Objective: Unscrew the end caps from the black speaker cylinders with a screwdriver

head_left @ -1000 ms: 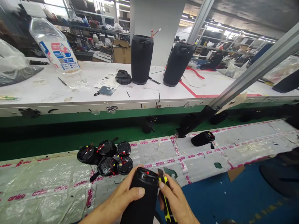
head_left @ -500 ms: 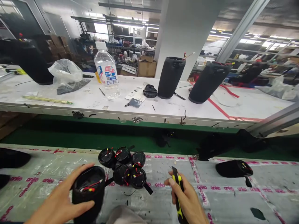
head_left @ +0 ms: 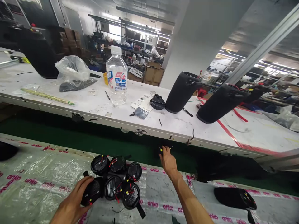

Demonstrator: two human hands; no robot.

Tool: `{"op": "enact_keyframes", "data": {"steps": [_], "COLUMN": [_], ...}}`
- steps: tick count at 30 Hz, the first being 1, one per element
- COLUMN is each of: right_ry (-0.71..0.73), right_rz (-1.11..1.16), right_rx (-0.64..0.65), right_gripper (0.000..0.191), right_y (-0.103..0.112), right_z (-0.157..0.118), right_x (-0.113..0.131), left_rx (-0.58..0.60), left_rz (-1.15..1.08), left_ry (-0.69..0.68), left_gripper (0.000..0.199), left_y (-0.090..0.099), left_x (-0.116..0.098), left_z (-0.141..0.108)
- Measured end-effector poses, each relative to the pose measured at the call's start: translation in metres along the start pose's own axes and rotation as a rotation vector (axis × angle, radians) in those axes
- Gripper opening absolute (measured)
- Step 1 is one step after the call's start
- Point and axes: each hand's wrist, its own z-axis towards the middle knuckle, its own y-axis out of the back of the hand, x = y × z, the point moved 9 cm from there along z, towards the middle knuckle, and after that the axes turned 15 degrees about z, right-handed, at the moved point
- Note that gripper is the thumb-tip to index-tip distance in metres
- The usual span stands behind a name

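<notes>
My left hand (head_left: pixel 72 199) is wrapped round a black cylindrical speaker housing (head_left: pixel 92 190), its round open end facing up beside the cluster. That cluster is several black speaker housings (head_left: pixel 113 187) standing close together, with red wires and yellow connectors on top. Stretched out over the dark gap beyond the near surface, my right hand (head_left: pixel 168 158) has its fingers bent onto a dark speaker housing. Yellow connectors (head_left: pixel 161 150) show at its fingertips; the rest is hidden in shadow. No cutter knife shows in the right hand.
Across the gap stands a white bench (head_left: pixel 98 109) with a water bottle (head_left: pixel 117 77), a plastic bag (head_left: pixel 73 73), a black round part (head_left: pixel 157 102) and upright speakers (head_left: pixel 183 91). Another housing (head_left: pixel 234 198) lies on the plastic-covered near surface (head_left: pixel 158 189) at right.
The left hand set its housing against the cluster, still holding it. The right hand moved away and forward into the gap, and its cutter knife is out of sight. The view tilted.
</notes>
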Motion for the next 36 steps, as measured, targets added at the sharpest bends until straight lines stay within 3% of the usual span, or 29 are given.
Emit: {"op": "enact_keyframes", "data": {"steps": [4, 7, 10, 14, 17, 19, 21, 23, 24, 27, 29, 31, 34, 36], "right_ry": [-0.049, -0.072, -0.037, 0.051, 0.081, 0.053, -0.008, -0.049, -0.049, -0.014, -0.010, -0.015, -0.039, -0.010], "right_rz": [-0.057, -0.047, 0.021, 0.164, 0.258, 0.323, 0.483, 0.697, 0.798, 0.991, 0.973, 0.819, 0.486, 0.311], "right_rx": [0.033, 0.042, 0.027, 0.013, 0.023, 0.027, 0.049, 0.081, 0.108, 0.225, 0.272, 0.142, -0.169, -0.217], "right_gripper": [0.035, 0.031, 0.028, 0.029, 0.038, 0.042, 0.044, 0.044, 0.044, 0.045, 0.045, 0.046, 0.041, 0.029], "right_y": [-0.019, -0.019, -0.002, 0.048, 0.094, 0.122, 0.139, 0.143, 0.141, 0.124, 0.113, 0.116, 0.134, 0.135], "right_z": [0.016, 0.019, 0.003, -0.044, -0.086, -0.114, -0.140, -0.162, -0.171, -0.189, -0.199, -0.209, -0.235, -0.252], "right_x": [-0.014, -0.024, -0.026, -0.014, 0.003, 0.015, 0.025, 0.038, 0.045, 0.067, 0.074, 0.072, 0.068, 0.077], "left_rx": [0.041, 0.029, -0.023, -0.011, 0.112, 0.328, 0.602, 0.891, 0.974, 1.183, 1.301, 1.364, 1.321, 1.233], "left_rz": [0.098, 0.204, 0.276, 0.133, -0.172, -0.481, -0.782, -1.070, -1.149, -1.302, -1.360, -1.390, -1.330, -1.229], "left_ry": [-0.057, -0.069, -0.066, 0.019, 0.044, 0.047, -0.071, -0.221, -0.281, -0.350, -0.339, -0.264, -0.081, -0.019], "left_gripper": [0.057, 0.068, 0.064, 0.048, 0.052, 0.058, 0.061, 0.063, 0.069, 0.101, 0.107, 0.100, 0.097, 0.100], "left_y": [-0.015, -0.005, 0.023, 0.060, 0.068, 0.054, 0.037, 0.024, 0.020, 0.007, 0.002, 0.001, 0.003, 0.006], "left_x": [-0.009, -0.010, -0.012, -0.035, -0.083, -0.129, -0.192, -0.255, -0.278, -0.322, -0.330, -0.324, -0.299, -0.284], "left_z": [-0.003, -0.008, -0.008, 0.005, 0.026, 0.040, 0.046, 0.040, 0.036, 0.010, -0.012, -0.030, -0.040, -0.040]}}
